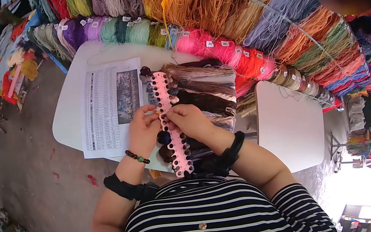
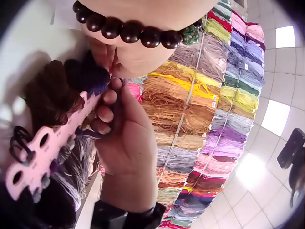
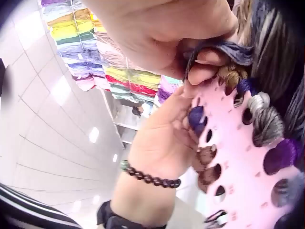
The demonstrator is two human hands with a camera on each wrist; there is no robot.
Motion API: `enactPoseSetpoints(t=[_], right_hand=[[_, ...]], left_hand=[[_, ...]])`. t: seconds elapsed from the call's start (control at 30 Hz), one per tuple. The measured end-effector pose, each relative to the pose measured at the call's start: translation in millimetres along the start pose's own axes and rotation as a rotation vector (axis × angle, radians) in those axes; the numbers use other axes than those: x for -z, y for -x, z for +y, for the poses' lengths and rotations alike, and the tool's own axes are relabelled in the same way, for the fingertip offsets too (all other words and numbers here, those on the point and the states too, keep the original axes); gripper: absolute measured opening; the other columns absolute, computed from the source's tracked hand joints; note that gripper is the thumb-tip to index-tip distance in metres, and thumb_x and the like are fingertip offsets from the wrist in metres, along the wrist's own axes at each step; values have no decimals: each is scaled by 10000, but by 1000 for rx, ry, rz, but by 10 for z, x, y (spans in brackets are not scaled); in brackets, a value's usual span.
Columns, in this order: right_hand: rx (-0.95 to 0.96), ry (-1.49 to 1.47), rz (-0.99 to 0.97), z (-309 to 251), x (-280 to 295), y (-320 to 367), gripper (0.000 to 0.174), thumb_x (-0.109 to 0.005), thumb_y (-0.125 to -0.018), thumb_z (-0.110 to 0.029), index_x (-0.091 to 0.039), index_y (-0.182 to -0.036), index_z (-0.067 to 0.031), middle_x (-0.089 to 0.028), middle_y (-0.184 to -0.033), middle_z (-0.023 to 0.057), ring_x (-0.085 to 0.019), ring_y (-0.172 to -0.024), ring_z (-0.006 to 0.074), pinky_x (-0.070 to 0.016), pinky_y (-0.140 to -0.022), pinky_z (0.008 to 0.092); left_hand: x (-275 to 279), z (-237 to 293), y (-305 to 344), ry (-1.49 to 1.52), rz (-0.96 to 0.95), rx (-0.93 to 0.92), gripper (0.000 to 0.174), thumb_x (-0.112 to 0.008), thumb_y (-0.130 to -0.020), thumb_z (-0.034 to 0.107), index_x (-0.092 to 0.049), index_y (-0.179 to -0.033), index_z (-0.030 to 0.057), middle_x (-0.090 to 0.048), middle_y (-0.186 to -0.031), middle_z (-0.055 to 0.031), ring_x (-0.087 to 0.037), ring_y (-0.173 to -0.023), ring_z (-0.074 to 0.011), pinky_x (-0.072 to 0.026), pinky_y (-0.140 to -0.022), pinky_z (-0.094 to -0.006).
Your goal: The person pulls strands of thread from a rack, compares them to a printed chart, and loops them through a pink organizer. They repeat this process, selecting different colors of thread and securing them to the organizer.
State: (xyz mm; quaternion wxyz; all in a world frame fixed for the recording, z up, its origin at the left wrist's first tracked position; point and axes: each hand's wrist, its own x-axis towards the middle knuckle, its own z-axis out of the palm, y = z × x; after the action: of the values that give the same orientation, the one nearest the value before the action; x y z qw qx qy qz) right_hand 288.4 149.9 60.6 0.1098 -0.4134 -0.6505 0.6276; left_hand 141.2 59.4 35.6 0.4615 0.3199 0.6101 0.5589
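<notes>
A long pink thread holder with numbered holes along both edges runs over the table toward the striped shirt. Knotted threads in brown, navy, grey and purple hang from its holes. At its left edge my left hand, wearing a beaded bracelet, grips the holder, fingertips close to the right hand's. My right hand pinches a dark grey-blue thread over the opposite edge, its fingers curled. In the left wrist view the left fingertips are partly hidden beside a navy thread bundle.
Under the holder is a white table bearing a printed chart sheet. Brown and black thread skeins lie right of the holder. A white stool-like surface stands to the right. Racks of coloured yarn line the back.
</notes>
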Motion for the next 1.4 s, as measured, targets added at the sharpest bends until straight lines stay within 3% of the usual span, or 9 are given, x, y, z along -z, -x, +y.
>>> enactPoseSetpoints(t=[0.37,0.47,0.5,0.53,0.8,0.93,1.07,1.17,1.4], right_hand=[[121,504,60,-298,4,-7,306,-487,-858,-224,-667,-699,-35,-622,-593,102,-614,-528,219,-490,-537,340],[175,658,30,-346,-37,-18,351,-440,-860,-239,-659,-653,-59,-608,-574,104,-610,-507,268,-517,-537,385],[118,689,45,-338,-61,-37,354,-462,-832,-272,-679,-721,-15,-636,-671,198,-647,-695,363,-515,-686,472],[108,712,44,-328,-67,-48,360,-461,-837,-265,-671,-738,9,-638,-716,225,-642,-719,387,-510,-703,486],[139,622,113,-317,-71,-48,321,-484,-853,-224,-657,-718,9,-623,-709,220,-625,-720,381,-492,-704,472],[-118,309,14,-475,-53,-29,310,-499,-859,-211,-643,-711,20,-611,-693,217,-610,-702,392,-486,-685,470],[167,638,140,-215,-106,-97,298,-489,-865,-201,-630,-717,16,-604,-718,233,-598,-729,412,-477,-698,487],[230,592,142,-175,-105,-78,308,-496,-886,-219,-626,-734,16,-608,-673,199,-609,-645,352,-486,-629,443],[-53,166,-36,-233,-22,-26,288,-592,-899,-282,-612,-818,-7,-619,-640,55,-563,-541,136,-463,-513,300]], left_hand=[[-22,28,-10,291,-88,136,442,-571,-883,2,-379,-1282,-1,-652,-931,-110,-633,-765,-136,-512,-666,-225],[-7,-87,-47,147,-118,18,438,-554,-870,-16,-363,-1263,-43,-664,-866,-139,-652,-707,-160,-522,-619,-236],[-37,20,-1,202,-102,24,421,-554,-864,-26,-374,-1244,-49,-660,-834,-134,-649,-697,-157,-517,-611,-237],[-44,7,-6,208,-96,21,406,-556,-857,-37,-387,-1226,-52,-652,-800,-126,-643,-677,-153,-512,-597,-240],[-50,-30,-6,152,-42,-43,444,-573,-849,-55,-394,-1255,-43,-643,-781,-95,-630,-683,-131,-512,-621,-233],[-34,-42,-4,206,-54,17,486,-564,-859,-52,-363,-1301,-45,-641,-807,-97,-632,-707,-135,-523,-651,-229],[-38,-63,-29,118,-54,-26,412,-562,-851,-56,-399,-1229,-42,-638,-779,-89,-624,-674,-122,-506,-614,-223],[-49,-81,-56,1,-16,-110,377,-582,-820,-48,-431,-1165,-35,-654,-736,-97,-625,-635,-124,-497,-589,-243],[1,-15,-36,-191,33,-135,371,-617,-810,1,-453,-1144,-7,-659,-734,-102,-638,-634,-135,-499,-578,-261]])
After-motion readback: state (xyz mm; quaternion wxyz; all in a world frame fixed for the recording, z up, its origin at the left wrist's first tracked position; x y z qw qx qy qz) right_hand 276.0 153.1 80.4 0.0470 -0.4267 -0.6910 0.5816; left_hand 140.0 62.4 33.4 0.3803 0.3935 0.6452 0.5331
